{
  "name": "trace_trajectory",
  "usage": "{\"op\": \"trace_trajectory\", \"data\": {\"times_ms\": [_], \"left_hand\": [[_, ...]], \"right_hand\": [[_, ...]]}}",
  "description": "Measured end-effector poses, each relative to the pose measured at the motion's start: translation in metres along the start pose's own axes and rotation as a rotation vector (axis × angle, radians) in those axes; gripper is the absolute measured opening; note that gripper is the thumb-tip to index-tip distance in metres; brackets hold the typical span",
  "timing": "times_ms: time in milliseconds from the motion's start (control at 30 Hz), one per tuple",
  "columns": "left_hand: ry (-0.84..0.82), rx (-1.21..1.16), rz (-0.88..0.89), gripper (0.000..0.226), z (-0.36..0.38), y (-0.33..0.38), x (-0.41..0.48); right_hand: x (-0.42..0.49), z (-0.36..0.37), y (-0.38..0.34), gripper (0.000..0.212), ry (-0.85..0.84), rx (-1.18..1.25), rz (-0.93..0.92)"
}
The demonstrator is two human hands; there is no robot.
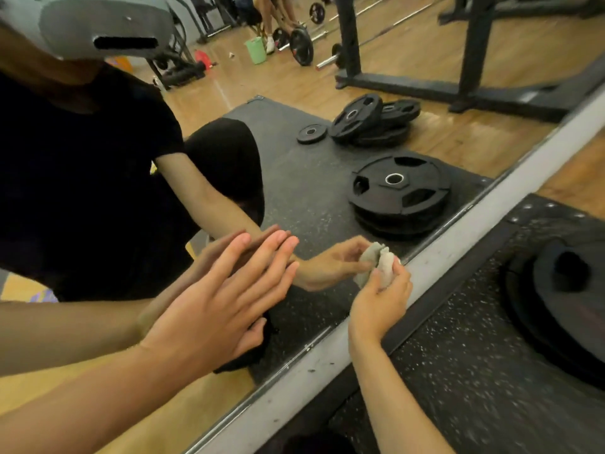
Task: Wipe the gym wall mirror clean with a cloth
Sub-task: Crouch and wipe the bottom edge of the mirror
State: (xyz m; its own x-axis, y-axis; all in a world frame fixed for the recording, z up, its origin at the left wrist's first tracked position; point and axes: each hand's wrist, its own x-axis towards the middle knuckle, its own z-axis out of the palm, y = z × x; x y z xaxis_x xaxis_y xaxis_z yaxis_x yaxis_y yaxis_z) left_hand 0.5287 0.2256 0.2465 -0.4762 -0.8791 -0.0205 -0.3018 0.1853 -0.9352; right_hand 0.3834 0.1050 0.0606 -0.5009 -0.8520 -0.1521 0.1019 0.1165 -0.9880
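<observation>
1. Mirror (294,191) fills the upper left and centre of the frame. Its lower edge runs along a pale strip (458,231) from lower left to upper right, and the work is at the very bottom of the glass.
2. Right hand (379,299) grasps a bunched grey cloth (383,270), fingers curled round it, at centre-right, where the cloth meets the glass just above the strip.
3. Left hand (222,296) lies flat on the glass at centre-left, fingers straight and together, holding nothing (it looks like a brace for the crouch).
4. To do this stretch well, I judge the cloth should be opened out a little so that more of it bears on the glass. It should then be pressed firmly and drawn along the bottom edge in overlapping strokes, right into the join with the strip, where grime tends to gather.
5. The braced palm may leave prints, so that patch would want a pass afterwards.
6. Around: a speckled mat (458,355) at lower right carries a black plate (556,290) near the right edge, close to the strip. In the glass are reflected plates (397,188), a rack (474,44) and a green bucket (255,50) at the top.
7. In the way: the plate crowds the route toward the upper right, so the arm may have to reach over it. The left forearm crosses the lower left of the glass.
</observation>
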Motion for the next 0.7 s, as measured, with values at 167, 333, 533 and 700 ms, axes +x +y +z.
{"op": "trace_trajectory", "data": {"times_ms": [167, 333, 533, 700], "left_hand": [[-0.019, -0.020, -0.004, 0.092, -0.003, 0.002, -0.002], [-0.028, -0.083, -0.033, 0.087, -0.004, 0.002, -0.005], [0.026, -0.356, -0.025, 0.068, -0.042, 0.008, 0.056], [0.081, -0.246, -0.037, 0.073, -0.051, -0.007, 0.177]], "right_hand": [[0.029, -0.012, -0.020, 0.010, -0.046, -0.171, 0.007], [0.034, -0.019, -0.015, 0.003, -0.126, -0.217, -0.081], [0.046, -0.032, -0.004, 0.008, -0.270, -0.122, -0.133], [0.058, -0.037, 0.016, 0.019, -0.335, 0.007, -0.197]]}}
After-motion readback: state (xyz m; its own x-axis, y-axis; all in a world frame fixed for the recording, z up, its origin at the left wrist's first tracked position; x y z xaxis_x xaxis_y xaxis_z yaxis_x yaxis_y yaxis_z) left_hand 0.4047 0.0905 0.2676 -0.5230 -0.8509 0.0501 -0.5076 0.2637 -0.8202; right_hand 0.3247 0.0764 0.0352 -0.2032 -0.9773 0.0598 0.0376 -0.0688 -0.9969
